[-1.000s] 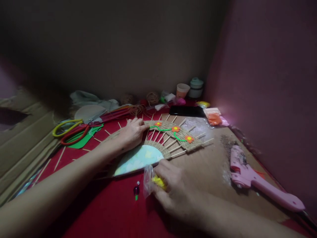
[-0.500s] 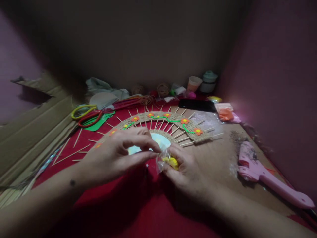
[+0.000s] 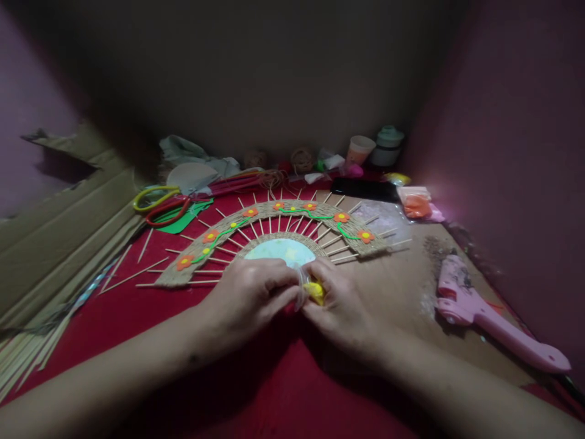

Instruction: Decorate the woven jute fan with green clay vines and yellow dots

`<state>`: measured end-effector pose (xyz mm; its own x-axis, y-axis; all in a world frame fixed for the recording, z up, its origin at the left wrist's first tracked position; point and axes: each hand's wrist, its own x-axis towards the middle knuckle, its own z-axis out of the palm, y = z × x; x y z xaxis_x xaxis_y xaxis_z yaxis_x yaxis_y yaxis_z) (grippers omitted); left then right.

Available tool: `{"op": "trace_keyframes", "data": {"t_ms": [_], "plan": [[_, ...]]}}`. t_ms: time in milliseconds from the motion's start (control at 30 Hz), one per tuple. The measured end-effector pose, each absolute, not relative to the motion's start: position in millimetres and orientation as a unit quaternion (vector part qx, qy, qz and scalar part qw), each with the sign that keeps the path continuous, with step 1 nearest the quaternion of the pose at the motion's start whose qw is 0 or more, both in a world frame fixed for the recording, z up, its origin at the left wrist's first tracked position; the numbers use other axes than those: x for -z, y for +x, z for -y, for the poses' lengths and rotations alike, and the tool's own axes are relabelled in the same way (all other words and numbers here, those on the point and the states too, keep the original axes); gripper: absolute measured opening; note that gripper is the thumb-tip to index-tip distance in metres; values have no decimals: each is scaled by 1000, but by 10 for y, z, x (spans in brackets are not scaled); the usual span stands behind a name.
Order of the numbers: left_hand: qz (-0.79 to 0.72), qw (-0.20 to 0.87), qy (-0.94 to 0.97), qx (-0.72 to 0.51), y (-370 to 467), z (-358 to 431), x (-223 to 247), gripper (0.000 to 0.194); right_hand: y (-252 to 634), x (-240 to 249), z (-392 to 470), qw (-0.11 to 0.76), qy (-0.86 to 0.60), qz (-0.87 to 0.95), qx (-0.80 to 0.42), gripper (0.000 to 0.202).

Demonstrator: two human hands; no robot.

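Between my hands is a small clear plastic bag (image 3: 302, 281) with a yellow lump of what looks like modelling clay (image 3: 314, 291) in it. My right hand (image 3: 340, 305) is closed around the yellow lump and bag. The fingertips of my left hand (image 3: 256, 292) pinch the bag's edge on the other side. Just beyond them lies a half-round fan of thin sticks and woven twine (image 3: 260, 210), with orange flowers and green vines along its outer band. Its pale blue centre (image 3: 274, 249) is partly covered by my hands.
A pink glue gun (image 3: 475, 317) lies on a brown board (image 3: 388, 292) at right. Scissors (image 3: 167, 207) rest on green sheets at left. A black phone (image 3: 363, 189), a cup (image 3: 360, 150) and packed orange clay (image 3: 415, 206) sit at the back. Loose sticks (image 3: 132, 274) lie at left.
My left hand has moved down and right, its fingers now pinching the bag. The fan's left part has come into view. My right hand keeps its hold.
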<state>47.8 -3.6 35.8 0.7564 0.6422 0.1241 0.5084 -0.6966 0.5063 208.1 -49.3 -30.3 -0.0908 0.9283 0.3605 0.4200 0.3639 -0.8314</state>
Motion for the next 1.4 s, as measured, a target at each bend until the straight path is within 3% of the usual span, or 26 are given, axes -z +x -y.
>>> {"op": "trace_keyframes", "data": {"t_ms": [200,467,600,800,933,1400], "plan": [[-427,410,802,-79,513,-15,-346,30,2071,370,505,434,-502,699,-266,16],[-414,469,775,-94,545,25,-322,28,2071,288,527,399,-502,721,-261,24],[-428,483,754,-122,514,48,-346,22,2064,226,538,388,-494,723,-289,18],[-375,705,559,-222,405,-82,-349,14,2096,232,509,413,-504,700,-292,16],[-302,789,457,-277,400,-170,-311,15,2101,269,505,430,-495,698,-288,16],[-344,739,480,-324,431,-181,-299,8,2093,300,517,434,-483,707,-279,16]]}}
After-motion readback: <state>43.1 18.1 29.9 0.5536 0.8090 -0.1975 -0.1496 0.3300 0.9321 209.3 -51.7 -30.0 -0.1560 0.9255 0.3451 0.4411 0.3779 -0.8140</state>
